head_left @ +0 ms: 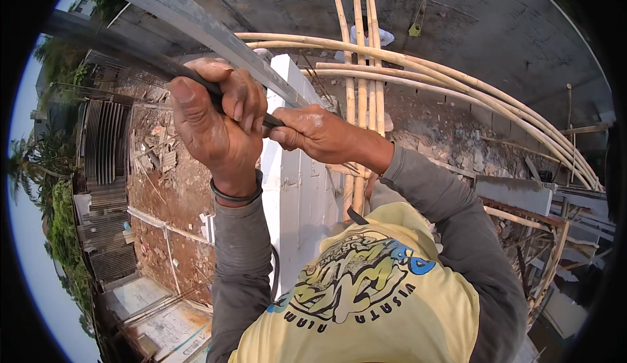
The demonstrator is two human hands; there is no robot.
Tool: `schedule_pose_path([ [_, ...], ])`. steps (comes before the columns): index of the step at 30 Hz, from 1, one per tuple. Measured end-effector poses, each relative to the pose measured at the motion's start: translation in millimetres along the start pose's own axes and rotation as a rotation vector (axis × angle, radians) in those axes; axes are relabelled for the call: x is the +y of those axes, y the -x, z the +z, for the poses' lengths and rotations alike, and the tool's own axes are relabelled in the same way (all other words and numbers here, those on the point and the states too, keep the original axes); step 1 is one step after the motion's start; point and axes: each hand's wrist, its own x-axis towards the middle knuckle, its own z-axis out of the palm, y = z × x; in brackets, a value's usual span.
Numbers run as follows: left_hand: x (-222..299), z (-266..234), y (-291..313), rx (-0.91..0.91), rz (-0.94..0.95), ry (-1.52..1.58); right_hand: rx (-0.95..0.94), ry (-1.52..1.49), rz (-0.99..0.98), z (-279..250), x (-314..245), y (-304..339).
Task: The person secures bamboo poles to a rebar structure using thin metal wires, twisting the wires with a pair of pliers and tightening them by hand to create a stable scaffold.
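Observation:
A dark, slim rod or tube (147, 61) slants from the upper left down to my hands, its far end blurred. My left hand (225, 118) curls its fingers around it, with the thumb along the near side. Just to the right, my right hand (317, 131) is closed in a fist around its lower end, hiding the tip. Behind both hands runs a grey metal channel (202, 33), roughly alongside the rod. Below them stands a narrow white block wall (297, 190), its top partly covered by my hands.
Bamboo poles (457, 82) cross beyond the wall, lashed or stacked in front of a tall grey wall (496, 30). Rubble and brown soil (166, 193) lie far below on the left, near corrugated sheets (103, 141). A concrete-topped piece (513, 196) is at the right.

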Motion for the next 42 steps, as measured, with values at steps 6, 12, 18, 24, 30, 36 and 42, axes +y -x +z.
schedule_pose_path([
  [6,-63,-17,-34,0.075,-0.05,-0.098,-0.048,0.085,0.099,-56,45,-28],
  [12,-89,-31,-31,0.055,-0.154,-0.338,0.068,0.14,0.264,-48,110,-11],
  [18,-95,-37,-38,0.056,-0.053,-0.218,0.055,0.187,0.378,-42,129,-8],
  [24,-75,-22,-99,0.141,-0.074,-0.099,0.053,0.455,0.087,-83,86,-48],
  [30,-37,-14,-180,0.032,0.15,-0.244,0.092,0.455,-0.055,-124,51,-108],
  [36,-47,-21,-204,0.224,0.257,-0.364,0.094,0.324,0.114,-162,64,-118],
  [42,-67,-67,-150,0.311,0.19,-0.358,0.36,0.428,0.342,-182,88,-125],
])
